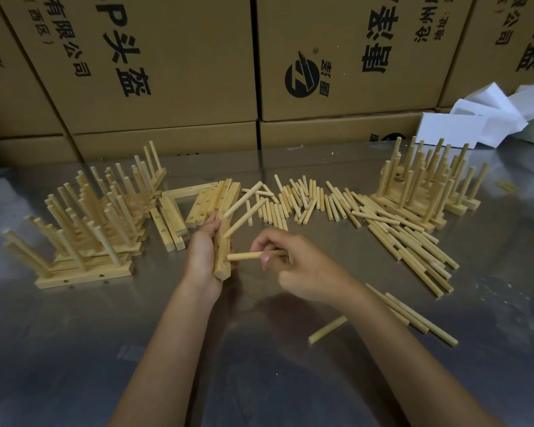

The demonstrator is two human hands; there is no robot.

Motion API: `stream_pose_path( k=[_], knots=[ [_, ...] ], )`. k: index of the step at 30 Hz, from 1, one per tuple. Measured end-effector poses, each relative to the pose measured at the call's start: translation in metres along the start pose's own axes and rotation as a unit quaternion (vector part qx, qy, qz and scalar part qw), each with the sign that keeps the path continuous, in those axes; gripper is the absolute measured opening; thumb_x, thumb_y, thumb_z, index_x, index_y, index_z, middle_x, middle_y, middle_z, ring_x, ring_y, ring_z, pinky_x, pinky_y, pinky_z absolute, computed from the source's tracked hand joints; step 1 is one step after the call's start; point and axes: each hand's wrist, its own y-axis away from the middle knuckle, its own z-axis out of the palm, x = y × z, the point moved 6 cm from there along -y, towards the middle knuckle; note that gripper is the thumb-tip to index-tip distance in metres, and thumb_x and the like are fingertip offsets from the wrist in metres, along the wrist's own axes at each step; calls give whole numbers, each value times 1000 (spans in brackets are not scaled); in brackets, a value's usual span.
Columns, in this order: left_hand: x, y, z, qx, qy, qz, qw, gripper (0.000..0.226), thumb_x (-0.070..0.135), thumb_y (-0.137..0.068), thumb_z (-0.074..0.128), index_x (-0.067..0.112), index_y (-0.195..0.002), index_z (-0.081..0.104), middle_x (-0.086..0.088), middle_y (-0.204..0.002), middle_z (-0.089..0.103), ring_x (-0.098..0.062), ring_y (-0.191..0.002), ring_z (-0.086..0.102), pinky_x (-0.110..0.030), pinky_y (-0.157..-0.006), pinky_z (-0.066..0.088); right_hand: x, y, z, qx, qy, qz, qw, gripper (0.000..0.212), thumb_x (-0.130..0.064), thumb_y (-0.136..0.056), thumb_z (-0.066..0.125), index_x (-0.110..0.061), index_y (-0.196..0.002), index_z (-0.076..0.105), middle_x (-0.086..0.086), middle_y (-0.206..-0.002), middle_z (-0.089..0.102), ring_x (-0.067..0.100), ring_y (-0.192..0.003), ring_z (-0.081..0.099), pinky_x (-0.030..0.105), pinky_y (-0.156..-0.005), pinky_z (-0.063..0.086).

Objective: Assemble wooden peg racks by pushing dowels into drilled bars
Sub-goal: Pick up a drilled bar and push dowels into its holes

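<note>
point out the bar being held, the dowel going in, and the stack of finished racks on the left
bar [222,266], head view, lower front face
dowel [244,256], head view, free end of shaft
finished racks [84,277], head view, bottom bar's front edge

The left hand [202,252] wraps the bar [222,257], so its fingers and the bar's far side are hidden; whether the lower holes are filled cannot be told. The dowel [247,255] in the right hand [293,266] is covered along its back half by the fingers, and its tip at the bar is too blurred to show if it has entered a hole. Both forearms run off the bottom edge. The cardboard boxes [179,57] are cut off at the top and sides, their print only partly readable. White foam pieces [475,124] leave the right edge. In the stacked racks [84,229], lower bars hide behind the pegs.
</note>
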Motion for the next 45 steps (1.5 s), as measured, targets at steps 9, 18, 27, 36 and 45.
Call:
stream_pose_path(
  k=[9,18,27,36,45],
  knots=[
    [-2,-4,0,15,4,12,1000,39,22,-104,45,28,-142,54,-2,-123,63,-10,-71,51,-27,-63,43,-8,0,2,54,35,-57,996,15,-17,-91,66,-27,-97,76,-14,-84,62,-3,-84,48,11,-74,29],
    [-7,-2,1,24,6,24,999,40,24,-105,43,32,-142,53,-8,-148,53,-11,-80,54,-35,-79,48,-9,-1,3,79,22,-72,994,12,-16,-88,71,-25,-92,78,-13,-82,63,1,-81,48,8,-71,34],
    [-2,5,4,38,-33,58,997,38,24,-105,45,36,-139,56,9,-124,68,-22,-99,62,-32,-72,46,-11,-1,3,77,61,-79,992,13,-12,-88,70,-24,-89,76,-29,-74,57,-1,-85,49,8,-73,33],
    [3,8,8,54,-47,114,991,42,24,-105,44,41,-143,52,0,-145,57,-12,-87,58,-25,-65,42,-4,-2,5,89,55,-51,993,15,-13,-90,70,-23,-96,79,-13,-74,55,2,-71,48,17,-64,39],
    [6,12,12,36,-61,139,988,43,25,-106,42,45,-143,49,-6,-149,53,-36,-132,52,-30,-76,41,2,-2,6,70,-18,2,997,17,-9,-88,68,-24,-86,75,1,-80,71,21,-83,63,41,-78,53]
  ],
)
